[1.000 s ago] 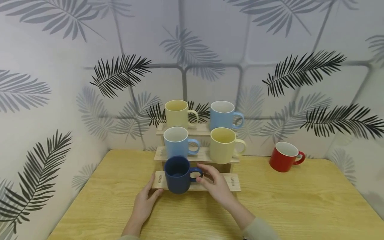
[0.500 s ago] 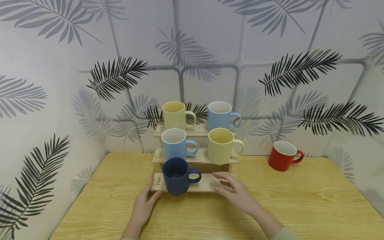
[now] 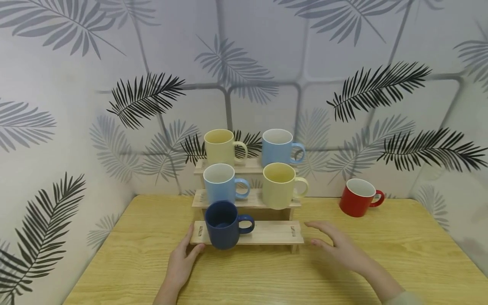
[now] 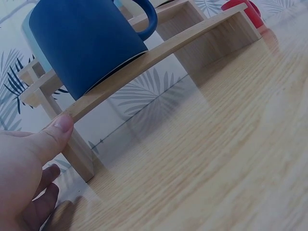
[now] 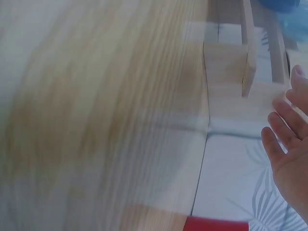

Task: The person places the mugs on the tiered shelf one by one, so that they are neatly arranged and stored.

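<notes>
A three-tier wooden rack (image 3: 268, 233) stands on the table. On its bottom step, toward the left end, sits a dark blue mug (image 3: 222, 228) with its handle to the right. My left hand (image 3: 181, 263) holds that step's left end, the thumb (image 4: 61, 124) pressing the front edge and other fingers by the leg. Past the rack's right end hovers my right hand (image 3: 341, 250), holding nothing, its fingers (image 5: 281, 132) apart and slightly bent. To its upper right, a red mug (image 3: 356, 200) stands on the table.
The middle step bears a light blue mug (image 3: 219, 186) and a yellow mug (image 3: 279, 190). Above them, another yellow mug (image 3: 220, 149) and light blue mug (image 3: 276, 148) stand on the top step. A leaf-patterned wall (image 3: 267, 51) rises behind the table (image 3: 236, 279).
My right hand has let go of the dark blue mug's handle and moved right, past the rack's end. The mug stays on the bottom step; my left hand keeps its hold.
</notes>
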Available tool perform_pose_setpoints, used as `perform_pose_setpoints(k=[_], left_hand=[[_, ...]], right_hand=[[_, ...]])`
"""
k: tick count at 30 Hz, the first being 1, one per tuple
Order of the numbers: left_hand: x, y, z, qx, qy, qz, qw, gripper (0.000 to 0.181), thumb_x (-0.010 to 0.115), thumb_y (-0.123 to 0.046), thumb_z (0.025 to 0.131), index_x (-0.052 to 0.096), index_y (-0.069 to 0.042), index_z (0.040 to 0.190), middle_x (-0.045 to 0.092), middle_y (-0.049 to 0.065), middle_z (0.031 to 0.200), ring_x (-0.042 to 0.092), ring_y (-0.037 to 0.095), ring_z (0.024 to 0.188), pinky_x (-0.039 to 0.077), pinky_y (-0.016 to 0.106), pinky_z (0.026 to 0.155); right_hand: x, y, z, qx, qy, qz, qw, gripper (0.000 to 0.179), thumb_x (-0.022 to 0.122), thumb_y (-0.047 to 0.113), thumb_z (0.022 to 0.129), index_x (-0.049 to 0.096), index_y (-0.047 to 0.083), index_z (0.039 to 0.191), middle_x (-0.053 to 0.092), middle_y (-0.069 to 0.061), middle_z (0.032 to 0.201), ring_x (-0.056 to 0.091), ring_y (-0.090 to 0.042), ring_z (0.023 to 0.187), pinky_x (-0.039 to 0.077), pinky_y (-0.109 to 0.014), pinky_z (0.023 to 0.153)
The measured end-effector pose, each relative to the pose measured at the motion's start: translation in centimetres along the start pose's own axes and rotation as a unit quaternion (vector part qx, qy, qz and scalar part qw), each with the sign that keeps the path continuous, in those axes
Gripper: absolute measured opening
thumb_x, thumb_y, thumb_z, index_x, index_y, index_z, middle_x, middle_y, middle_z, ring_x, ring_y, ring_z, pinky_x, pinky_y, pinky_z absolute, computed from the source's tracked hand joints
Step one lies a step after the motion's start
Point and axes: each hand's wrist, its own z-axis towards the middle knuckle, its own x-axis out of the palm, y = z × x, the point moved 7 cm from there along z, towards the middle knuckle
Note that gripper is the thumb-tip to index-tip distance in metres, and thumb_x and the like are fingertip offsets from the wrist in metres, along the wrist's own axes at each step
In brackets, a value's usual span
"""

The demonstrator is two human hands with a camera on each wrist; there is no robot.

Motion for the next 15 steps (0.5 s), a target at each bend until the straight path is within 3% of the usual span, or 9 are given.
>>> perform_pose_setpoints(k=[3, 8, 12, 15], left_hand=[[0.0, 0.0, 0.0, -0.001, 0.002, -0.002, 1.0000, 0.071, 0.064, -0.031, 0.091, 0.031, -0.009, 0.150, 0.037, 0.020, 0.146, 0.036, 0.037, 0.133, 0.028, 0.050, 0.109], [0.0, -0.1, 0.0, 0.000, 0.002, -0.003, 1.0000, 0.071, 0.064, -0.029, 0.091, 0.030, -0.008, 0.150, 0.037, 0.020, 0.146, 0.036, 0.036, 0.133, 0.029, 0.050, 0.109], [0.1, -0.1, 0.0, 0.000, 0.004, 0.000, 1.0000, 0.070, 0.064, -0.028, 0.092, 0.030, -0.007, 0.150, 0.037, 0.020, 0.146, 0.036, 0.037, 0.133, 0.030, 0.050, 0.108], [0.1, -0.1, -0.1, 0.000, 0.005, 0.000, 1.0000, 0.070, 0.064, -0.027, 0.092, 0.030, -0.007, 0.150, 0.037, 0.021, 0.146, 0.036, 0.037, 0.133, 0.030, 0.051, 0.108]], right_hand=[[-1.4, -1.0, -0.1, 0.004, -0.021, -0.021, 0.9996, 0.042, 0.067, 0.012, 0.089, 0.056, 0.005, 0.130, 0.058, -0.009, 0.128, 0.051, -0.033, 0.119, 0.043, -0.047, 0.097], [-3.9, -3.2, 0.3, 0.009, -0.066, -0.049, 0.9966, 0.047, 0.070, 0.010, 0.087, 0.053, -0.001, 0.129, 0.053, -0.019, 0.129, 0.045, -0.040, 0.120, 0.037, -0.062, 0.093], [-6.3, -5.5, 0.9, -0.007, -0.136, -0.093, 0.9864, 0.051, 0.073, 0.003, 0.082, 0.052, -0.008, 0.127, 0.051, -0.027, 0.126, 0.044, -0.047, 0.114, 0.037, -0.065, 0.090], [-8.1, -7.4, 1.1, 0.003, -0.174, -0.124, 0.9769, 0.050, 0.071, 0.002, 0.084, 0.049, -0.011, 0.126, 0.048, -0.032, 0.123, 0.042, -0.052, 0.111, 0.034, -0.066, 0.089]])
